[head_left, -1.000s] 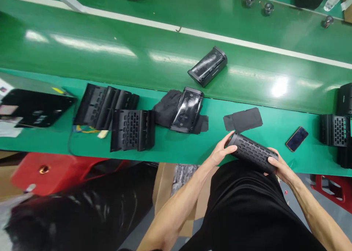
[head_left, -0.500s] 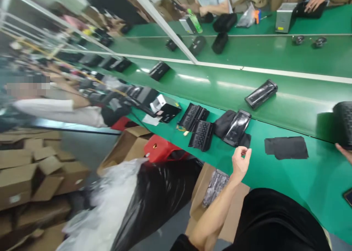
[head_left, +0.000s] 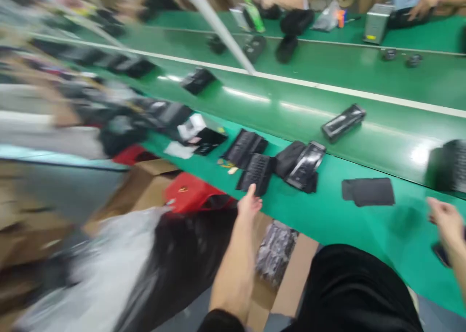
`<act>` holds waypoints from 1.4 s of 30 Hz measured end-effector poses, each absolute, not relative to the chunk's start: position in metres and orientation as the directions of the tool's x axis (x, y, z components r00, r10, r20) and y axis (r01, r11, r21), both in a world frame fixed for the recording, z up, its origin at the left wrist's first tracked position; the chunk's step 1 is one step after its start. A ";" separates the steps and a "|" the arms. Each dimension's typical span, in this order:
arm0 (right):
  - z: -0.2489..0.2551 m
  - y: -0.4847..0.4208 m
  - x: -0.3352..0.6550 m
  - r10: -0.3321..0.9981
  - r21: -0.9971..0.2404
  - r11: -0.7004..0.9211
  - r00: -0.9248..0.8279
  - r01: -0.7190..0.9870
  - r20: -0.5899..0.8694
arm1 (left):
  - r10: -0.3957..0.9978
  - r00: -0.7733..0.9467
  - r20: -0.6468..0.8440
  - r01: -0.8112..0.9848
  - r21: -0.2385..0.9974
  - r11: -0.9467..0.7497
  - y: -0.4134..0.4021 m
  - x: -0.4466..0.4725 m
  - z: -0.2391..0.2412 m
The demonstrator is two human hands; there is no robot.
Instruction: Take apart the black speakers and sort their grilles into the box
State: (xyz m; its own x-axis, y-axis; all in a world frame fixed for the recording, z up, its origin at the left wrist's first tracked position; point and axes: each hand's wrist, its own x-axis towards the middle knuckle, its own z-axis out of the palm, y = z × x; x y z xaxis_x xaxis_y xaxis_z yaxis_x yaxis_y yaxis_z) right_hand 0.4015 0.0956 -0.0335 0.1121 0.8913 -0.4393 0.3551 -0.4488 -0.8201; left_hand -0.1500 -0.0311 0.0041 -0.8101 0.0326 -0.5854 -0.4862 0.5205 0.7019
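Well, the green table (head_left: 364,235) is biggest. On it, the black shell with holes (head_left: 257,169) lies just by the left hand (head_left: 249,205), whose thumb and fingers are apart. Softly holding its edges seems best. The right hand (head_left: 446,220), by a phone (head_left: 440,254), looks curled; I can't tell its grip.

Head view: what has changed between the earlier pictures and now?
The slotted black casing, first held in both hands, apparently now sits released farther out on the right. The left hand has moved left to a slotted panel, contact unclear; the right hand is off the casing. The dark sheets stayed.
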 end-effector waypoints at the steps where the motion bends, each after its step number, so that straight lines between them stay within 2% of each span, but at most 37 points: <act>1: -0.031 0.092 0.411 0.872 -0.758 -0.487 0.196 0.434 -0.448 | 0.041 -0.800 -0.598 -0.496 0.699 0.516 -0.027 -0.151 0.001; 2: -0.031 0.090 0.415 0.854 -0.683 -0.518 0.264 0.516 -0.448 | 0.053 -0.796 -0.604 -0.501 0.704 0.504 -0.023 -0.152 -0.003; 4: -0.034 0.094 0.406 0.852 -0.566 -0.510 0.288 0.648 -0.437 | 0.086 -0.793 -0.603 -0.501 0.727 0.470 -0.019 -0.153 -0.005; 7: -0.044 0.110 0.377 0.870 -0.486 -0.462 0.275 0.742 -0.408 | 0.152 -0.834 -0.531 -0.450 0.813 0.370 -0.023 -0.153 0.003; 11: -0.050 0.125 0.362 0.872 -0.510 -0.470 0.289 0.720 -0.395 | 0.227 -0.891 -0.392 -0.348 0.913 0.213 -0.043 -0.152 0.032; 16: -0.033 0.125 0.385 0.911 -0.617 -0.405 0.244 0.675 -0.331 | 0.458 -0.871 -0.178 -0.200 0.980 0.001 -0.075 -0.128 0.066; 18: -0.023 0.125 0.392 0.927 -0.672 -0.372 0.228 0.640 -0.297 | 0.522 -0.818 -0.242 -0.258 0.965 0.043 -0.079 -0.103 0.066; 20: -0.014 0.126 0.395 0.934 -0.730 -0.358 0.210 0.583 -0.290 | 0.590 -0.709 -0.387 -0.382 0.913 0.141 -0.075 -0.068 0.054; 22: -0.004 0.127 0.392 0.936 -0.779 -0.353 0.187 0.518 -0.300 | 0.672 -0.514 -0.532 -0.521 0.817 0.248 -0.066 -0.026 0.033; 24: 0.008 0.125 0.385 0.941 -0.817 -0.339 0.158 0.467 -0.299 | 0.731 -0.308 -0.609 -0.612 0.715 0.339 -0.055 0.017 0.008; 26: 0.024 0.120 0.374 0.949 -0.882 -0.314 0.110 0.352 -0.294 | 0.722 -0.145 -0.676 -0.655 0.613 0.442 -0.049 0.057 -0.015; 28: 0.043 0.109 0.361 0.952 -0.939 -0.305 0.045 0.155 -0.302 | 0.687 -0.062 -0.724 -0.672 0.539 0.508 -0.045 0.091 -0.032; 30: 0.058 0.094 0.347 0.946 -0.945 -0.324 -0.001 -0.032 -0.325 | 0.665 -0.009 -0.747 -0.688 0.487 0.538 -0.042 0.117 -0.042; 32: 0.064 0.080 0.338 0.936 -0.931 -0.349 0.005 -0.104 -0.351 | 0.673 0.028 -0.739 -0.705 0.463 0.537 -0.037 0.134 -0.044; 34: 0.059 0.066 0.334 0.932 -0.932 -0.355 0.048 -0.068 -0.359 | 0.705 0.052 -0.708 -0.722 0.461 0.516 -0.030 0.142 -0.042; 39: 0.027 0.039 0.344 0.945 -0.908 -0.327 0.113 0.261 -0.308 | 0.773 0.013 -0.634 -0.763 0.493 0.417 -0.016 0.143 -0.030; 42: 0.017 0.026 0.350 0.951 -0.895 -0.309 0.112 0.322 -0.288 | 0.780 -0.037 -0.625 -0.776 0.509 0.372 -0.016 0.139 -0.025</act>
State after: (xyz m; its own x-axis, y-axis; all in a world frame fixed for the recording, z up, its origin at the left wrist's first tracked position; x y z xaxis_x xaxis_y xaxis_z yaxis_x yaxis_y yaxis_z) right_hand 0.3500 0.0258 0.0174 0.1115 0.9512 -0.2878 0.3223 -0.3085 -0.8949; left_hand 0.1392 -0.0160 -0.0253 -0.0369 0.7796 -0.6252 -0.7761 0.3718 0.5094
